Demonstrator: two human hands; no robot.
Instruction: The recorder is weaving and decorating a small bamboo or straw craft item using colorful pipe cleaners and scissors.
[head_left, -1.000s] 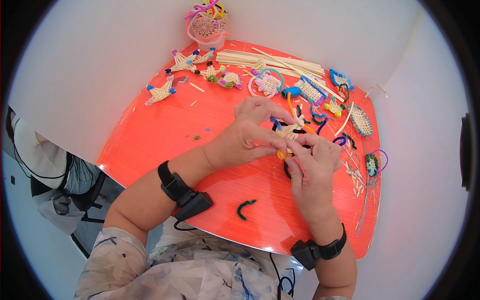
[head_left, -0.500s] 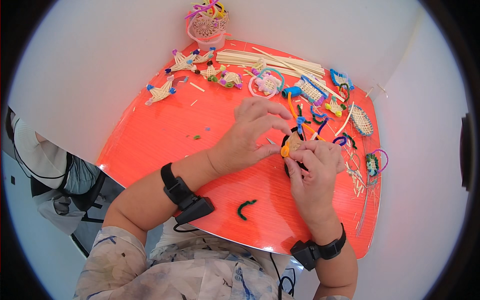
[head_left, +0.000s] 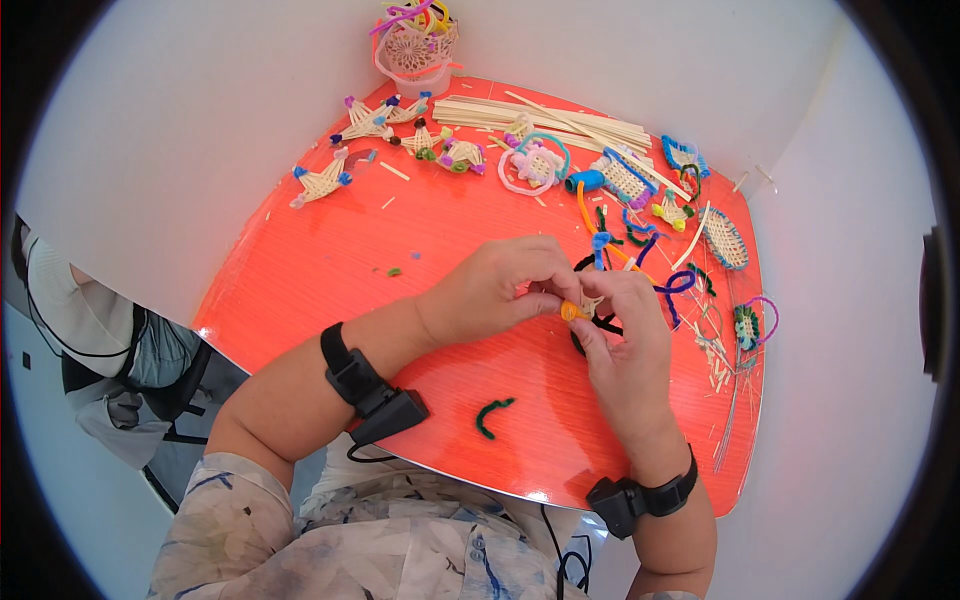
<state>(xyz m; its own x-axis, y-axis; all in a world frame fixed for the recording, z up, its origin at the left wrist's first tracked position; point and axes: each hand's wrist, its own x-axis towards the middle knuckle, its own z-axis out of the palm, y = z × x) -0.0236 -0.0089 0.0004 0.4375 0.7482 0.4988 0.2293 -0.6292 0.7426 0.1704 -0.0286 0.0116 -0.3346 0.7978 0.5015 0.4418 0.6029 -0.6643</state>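
My right hand (head_left: 632, 315) pinches a small pale woven piece (head_left: 592, 303) with an orange pipe cleaner coil (head_left: 571, 311) wound at its corner. Thumb and fingertips of my left hand (head_left: 505, 285) close together at the left side of that coil, touching it. Much of the woven piece is hidden by my fingers. Under the hands lies a black loop-shaped thing (head_left: 606, 324), mostly covered, so its kind is unclear. Just beyond it are a blue pipe cleaner knot (head_left: 600, 242) and a long orange pipe cleaner (head_left: 585, 212).
The red table (head_left: 330, 255) carries woven star shapes (head_left: 322, 182), pale flat strips (head_left: 540, 122), a blue cylinder (head_left: 584, 182) and an oval woven piece (head_left: 724, 240). A pink basket (head_left: 418, 62) of pipe cleaners stands at the back. A dark green pipe cleaner (head_left: 490, 417) lies near the front edge.
My left hand has come down and its spread fingers have closed at the orange coil. The right hand still holds the woven piece, its fingers shifted slightly left.
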